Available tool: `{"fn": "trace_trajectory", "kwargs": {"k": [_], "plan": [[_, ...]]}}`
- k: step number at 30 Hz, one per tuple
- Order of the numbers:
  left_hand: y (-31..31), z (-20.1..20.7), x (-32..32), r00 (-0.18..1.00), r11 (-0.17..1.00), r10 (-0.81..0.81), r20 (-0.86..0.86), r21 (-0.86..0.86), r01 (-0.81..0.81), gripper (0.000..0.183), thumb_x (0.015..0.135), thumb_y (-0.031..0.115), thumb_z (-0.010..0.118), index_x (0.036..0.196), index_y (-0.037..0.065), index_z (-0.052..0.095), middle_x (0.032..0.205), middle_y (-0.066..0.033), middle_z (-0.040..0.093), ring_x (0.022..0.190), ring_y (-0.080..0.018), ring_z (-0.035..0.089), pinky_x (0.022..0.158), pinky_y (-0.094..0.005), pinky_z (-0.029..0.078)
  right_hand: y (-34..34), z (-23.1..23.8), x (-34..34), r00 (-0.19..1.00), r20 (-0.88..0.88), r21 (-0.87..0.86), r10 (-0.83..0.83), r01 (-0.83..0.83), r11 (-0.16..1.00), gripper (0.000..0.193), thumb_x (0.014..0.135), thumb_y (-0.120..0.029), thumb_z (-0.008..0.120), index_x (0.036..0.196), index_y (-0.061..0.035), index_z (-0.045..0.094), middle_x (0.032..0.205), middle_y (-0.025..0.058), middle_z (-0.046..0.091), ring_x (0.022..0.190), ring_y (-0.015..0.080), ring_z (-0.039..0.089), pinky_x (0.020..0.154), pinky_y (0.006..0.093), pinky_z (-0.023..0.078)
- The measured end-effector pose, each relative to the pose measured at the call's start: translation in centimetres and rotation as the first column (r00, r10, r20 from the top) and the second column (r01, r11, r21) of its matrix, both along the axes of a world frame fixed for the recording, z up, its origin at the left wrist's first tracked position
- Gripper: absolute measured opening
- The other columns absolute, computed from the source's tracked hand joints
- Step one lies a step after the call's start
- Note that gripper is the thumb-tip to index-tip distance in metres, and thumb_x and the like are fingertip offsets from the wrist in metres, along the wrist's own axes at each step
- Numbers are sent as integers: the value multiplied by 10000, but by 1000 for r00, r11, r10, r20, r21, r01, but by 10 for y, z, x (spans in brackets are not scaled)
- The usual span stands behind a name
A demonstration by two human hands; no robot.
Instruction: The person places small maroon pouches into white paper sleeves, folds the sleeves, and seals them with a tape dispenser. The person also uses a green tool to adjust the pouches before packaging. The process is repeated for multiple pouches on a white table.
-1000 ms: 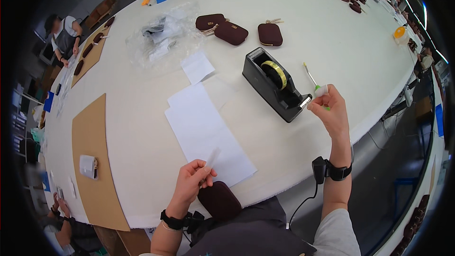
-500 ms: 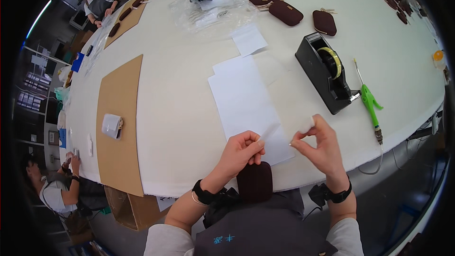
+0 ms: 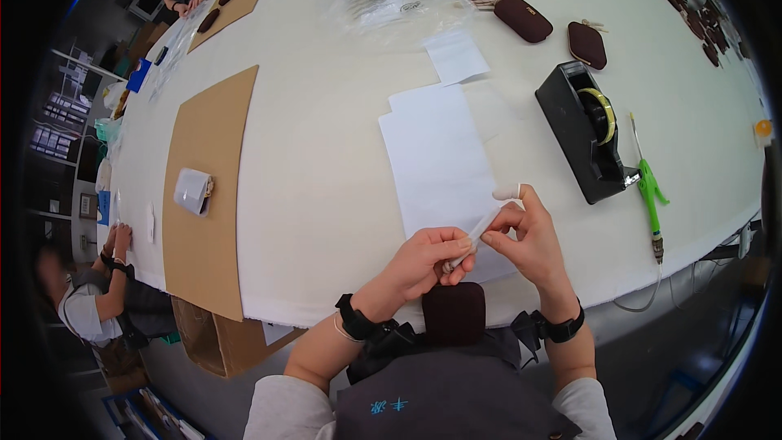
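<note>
My left hand [image 3: 432, 259] pinches the lower end of a narrow white strip [image 3: 482, 230], thumb over curled fingers. At the strip's upper end, my right hand [image 3: 525, 236] has its thumb and fingertips closed on it. Whether the strip is folded or rolled paper or plastic, I cannot tell. A white finger cover [image 3: 507, 192] sits on one raised finger of the right hand. Just below both hands, a dark brown zip pouch [image 3: 454, 314] rests against my apron at the table's edge. White paper sheets [image 3: 436, 155] lie flat beyond my hands.
Right of the sheets stands a black tape dispenser [image 3: 580, 134], beside a green-handled tool [image 3: 649, 195] with a cord. Brown pouches [image 3: 523, 19] and clear plastic bags [image 3: 387, 4] lie farther back. A cardboard sheet [image 3: 208, 253] bears a small wrapped packet [image 3: 194, 191]. Two people work at left.
My right hand has come left to meet the left hand and now grips the strip too. The view has shifted slightly. The person at lower left has moved their hands.
</note>
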State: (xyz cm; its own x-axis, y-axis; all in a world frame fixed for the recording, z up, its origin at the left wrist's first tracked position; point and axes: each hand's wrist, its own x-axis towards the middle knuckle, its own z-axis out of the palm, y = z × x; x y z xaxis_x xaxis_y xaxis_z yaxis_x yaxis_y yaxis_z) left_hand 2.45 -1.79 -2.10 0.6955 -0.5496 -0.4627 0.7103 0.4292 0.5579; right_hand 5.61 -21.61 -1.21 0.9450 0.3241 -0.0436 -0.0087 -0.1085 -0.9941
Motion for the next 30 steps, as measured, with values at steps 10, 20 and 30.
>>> {"fn": "trace_trajectory", "kwargs": {"k": [10, 20, 30], "plan": [[1, -6, 2, 993, 977, -77, -89, -207, 57, 181, 950, 165, 531, 891, 0, 576, 764, -118, 618, 529, -125, 515, 472, -222, 398, 18, -9, -7, 991, -137, 367, 11, 41, 929, 549, 796, 90, 567, 1295, -27, 368, 919, 114, 632, 805, 135, 600, 710, 256, 464], [1, -12, -4, 980, 898, -90, -179, -439, 2, 243, 980, 206, 459, 946, -3, 577, 807, -116, 613, 544, -126, 501, 534, -250, 403, 11, -11, -2, 960, -108, 596, 260, -147, 789, 556, 802, 106, 540, 1317, -28, 375, 1037, 166, 609, 872, 175, 618, 800, 285, 502], [62, 12, 44, 948, 947, 277, 156, 120, -297, 203, 981, 197, 470, 883, 38, 547, 881, -105, 614, 655, -128, 559, 571, -234, 438, 10, 13, 32, 995, 27, -149, 91, -86, 985, 398, 800, 36, 581, 1189, -14, 518, 1063, 128, 634, 872, 167, 611, 764, 287, 493]]}}
